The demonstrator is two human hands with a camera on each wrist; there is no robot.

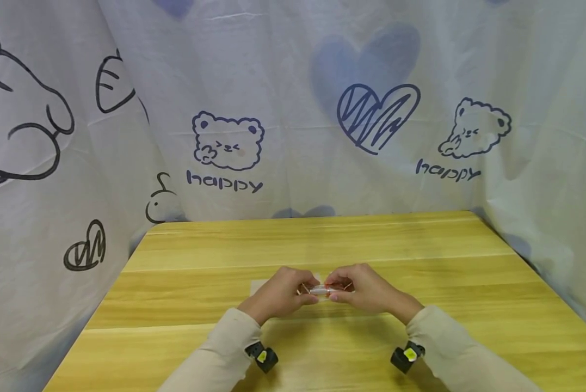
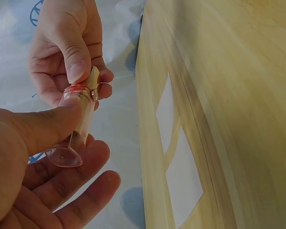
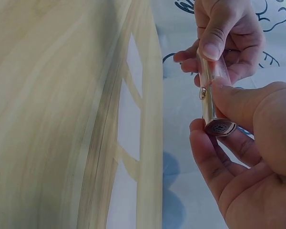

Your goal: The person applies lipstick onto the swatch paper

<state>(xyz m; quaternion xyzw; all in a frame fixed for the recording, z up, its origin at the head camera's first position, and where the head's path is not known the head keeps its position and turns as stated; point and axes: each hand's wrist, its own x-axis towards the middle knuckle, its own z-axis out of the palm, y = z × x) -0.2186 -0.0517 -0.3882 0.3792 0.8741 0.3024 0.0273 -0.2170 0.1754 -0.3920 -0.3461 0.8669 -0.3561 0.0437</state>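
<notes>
Both hands hold a small clear tube [image 1: 320,291] with a reddish ring and a shiny gold-toned part, just above the table. My left hand [image 1: 284,292] pinches its clear, faceted end [image 2: 66,156] between thumb and fingers. On the other end, my right hand [image 1: 366,287] grips with thumb and fingertips; the right wrist view shows a round metallic end face [image 3: 220,127] with a dark pattern. A small metal ring or clip [image 3: 202,93] sticks out from the tube's side. Fingers cover part of the tube, and its exact kind is unclear.
White paper pieces [image 3: 128,119] lie in a row on the wooden table [image 1: 322,245], partly behind the hands in the head view. A pale curtain [image 1: 293,109] with drawn hearts and bears hangs around the table. Each wrist carries a small black camera [image 1: 268,359].
</notes>
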